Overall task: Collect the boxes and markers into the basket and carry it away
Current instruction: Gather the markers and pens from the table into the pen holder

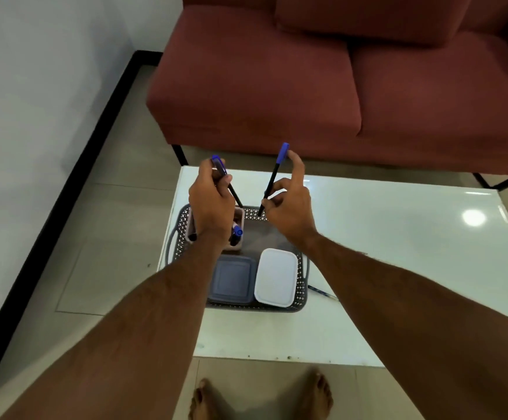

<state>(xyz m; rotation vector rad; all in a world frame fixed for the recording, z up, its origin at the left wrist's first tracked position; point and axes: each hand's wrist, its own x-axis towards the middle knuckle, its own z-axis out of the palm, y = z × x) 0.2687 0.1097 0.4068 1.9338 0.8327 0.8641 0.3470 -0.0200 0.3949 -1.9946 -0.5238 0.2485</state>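
Observation:
A grey perforated basket (302, 269) stands on the white table (398, 253). Inside it lie a grey lidded box (231, 281) and a white lidded box (276, 277) side by side at the near end. A pink holder (240, 221) at the far left of the basket has a blue-capped marker (237, 233) in it. My left hand (210, 204) grips a blue-capped black marker (221, 171) above the holder. Over the basket's far rim, my right hand (289, 207) pinches another blue-capped marker (274, 174), held nearly upright.
A dark red sofa (337, 86) stands just beyond the table. A thin blue pen (322, 293) lies on the table to the right of the basket. The tiled floor (110, 268) and a white wall are to the left. My bare feet (259, 398) are at the table's near edge.

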